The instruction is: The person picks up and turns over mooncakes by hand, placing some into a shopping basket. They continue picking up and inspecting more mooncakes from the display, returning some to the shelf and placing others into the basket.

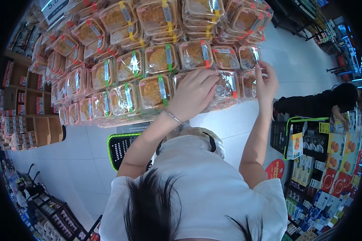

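Plastic-wrapped trays of round, golden baked goods stand in stacked rows on the display in front of me. My left hand [195,90] lies over the front row with its fingers stretched out, touching a package with a red strip [228,85] and partly covering its neighbour. My right hand [266,80] is at the display's right end. Its thumb and index finger come together at the edge of a small wrapped package [248,56] in the row behind. Another wrapped package [249,84] sits just left of the right wrist. Both hands are bare, and a bracelet [173,117] circles the left wrist.
A black shopping basket with a green rim [113,150] is below the display, left of my body. On the right, a person in dark clothing [317,102] bends by stacked boxes [338,146] and another green-rimmed basket [286,138]. Wooden shelves [36,128] stand left.
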A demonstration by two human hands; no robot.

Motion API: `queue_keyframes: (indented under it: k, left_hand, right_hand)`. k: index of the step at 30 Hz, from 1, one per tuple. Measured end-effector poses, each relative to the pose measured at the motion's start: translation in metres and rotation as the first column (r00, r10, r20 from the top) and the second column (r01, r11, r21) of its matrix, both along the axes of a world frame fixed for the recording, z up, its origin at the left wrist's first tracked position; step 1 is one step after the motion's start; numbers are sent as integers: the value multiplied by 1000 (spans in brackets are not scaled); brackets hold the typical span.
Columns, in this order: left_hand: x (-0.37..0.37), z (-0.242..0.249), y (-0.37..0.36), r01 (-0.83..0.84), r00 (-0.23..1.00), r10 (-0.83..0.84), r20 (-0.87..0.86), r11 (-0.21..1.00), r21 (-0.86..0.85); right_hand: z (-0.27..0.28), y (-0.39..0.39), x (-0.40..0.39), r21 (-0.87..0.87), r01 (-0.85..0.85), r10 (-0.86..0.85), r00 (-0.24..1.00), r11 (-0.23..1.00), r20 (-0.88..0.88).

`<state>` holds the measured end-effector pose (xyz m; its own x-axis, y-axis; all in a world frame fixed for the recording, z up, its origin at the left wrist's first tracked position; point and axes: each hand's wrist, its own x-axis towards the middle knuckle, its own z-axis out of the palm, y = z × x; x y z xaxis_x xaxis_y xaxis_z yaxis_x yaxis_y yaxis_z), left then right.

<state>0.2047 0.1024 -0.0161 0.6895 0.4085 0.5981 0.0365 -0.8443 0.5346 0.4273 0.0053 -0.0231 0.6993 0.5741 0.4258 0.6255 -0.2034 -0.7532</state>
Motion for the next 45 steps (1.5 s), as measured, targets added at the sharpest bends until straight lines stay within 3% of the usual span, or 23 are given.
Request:
queue_keyframes:
  k: [3, 5, 8, 10, 13, 14, 16, 18, 19, 21, 23, 24, 26, 30, 33, 34, 35, 37, 38, 40, 41, 43, 45]
  left_hand:
    - [20, -5, 1, -8, 999, 9, -44, 1000, 15]
    - [39, -9, 2, 73, 993, -76, -88, 996, -43]
    - [77, -10, 3, 132, 973, -166, -159, 970, -206]
    - [112, -15, 11, 150, 931, -248, -269, 929, -337]
    - [150, -25, 23, 88, 903, -225, -365, 930, -356]
    - [159, -30, 25, 93, 900, -229, -370, 931, -352]
    - [174, -44, 27, -68, 925, -140, -353, 853, -517]
    - [180, -53, 26, -45, 949, -131, -285, 842, -538]
    - [182, -55, 25, -29, 971, -110, -213, 828, -560]
    - [187, -61, 23, -47, 951, -149, -272, 798, -601]
    - [191, -69, 25, 4, 975, -172, -139, 642, -767]
    - [198, -82, 27, 5, 975, -173, -138, 642, -767]
    - [213, -108, 30, 155, 984, -159, 79, 556, -817]
    - [192, -80, 13, 87, 993, -115, 30, 542, -836]
    - [175, -56, 2, 167, 985, -57, 164, 578, -799]
    - [166, -45, -6, 162, 972, 21, 235, 665, -729]
    - [154, -35, -12, 161, 972, 23, 235, 664, -730]
    - [128, -17, -18, 113, 972, 36, 234, 799, -590]
    - [116, -11, -19, 112, 972, 36, 234, 799, -590]
    - [91, -4, -20, 213, 936, -13, 351, 816, -538]
    - [79, -2, -23, 210, 937, -10, 350, 815, -540]
    - [54, 2, -28, 363, 870, 34, 491, 629, -687]
    - [23, 7, -28, 309, 882, 104, 460, 609, -730]
  right_hand:
    - [-9, 15, 16, -122, 36, -8, 976, 992, 219]
    - [-15, 20, 28, -177, 97, -12, 903, 979, 430]
    - [-30, 22, 51, -231, 194, -58, 869, 953, 492]
    - [-37, 22, 62, -278, 240, -78, 868, 930, 491]
    - [-44, 23, 70, -357, 316, -123, 874, 879, 471]
    - [-46, 22, 71, -397, 344, -145, 880, 851, 452]
    - [-47, 24, 77, -485, 341, -149, 908, 805, 391]
    - [-45, 23, 81, -568, 332, -161, 930, 753, 330]
    - [-45, 23, 79, -526, 336, -184, 929, 781, 321]
    - [-46, 23, 76, -484, 343, -209, 928, 805, 310]
    - [-48, 24, 76, -454, 335, -214, 930, 825, 298]
    - [-50, 23, 77, -454, 337, -215, 930, 825, 299]
    - [-56, 22, 79, -385, 328, -223, 930, 862, 294]
    - [-59, 18, 81, -293, 254, -199, 958, 922, 206]
    - [-49, 13, 74, -175, 216, -197, 973, 961, 120]
    - [-44, 11, 68, -79, 171, -169, 985, 982, 27]
    - [-40, 8, 60, 21, 132, -130, 990, 991, -62]
    - [-31, 2, 41, 119, 79, -59, 984, 990, -166]
    - [-25, -1, 28, 222, 38, 21, 965, 974, -260]
    - [-6, -7, -9, 248, 23, 60, 944, 969, -326]
    - [-1, -8, -26, 277, 13, 100, 916, 961, -388]
    - [-6, -7, -51, 324, -37, 168, 906, 945, -388]
    - [-7, -6, -71, 402, -116, 292, 864, 908, -410]
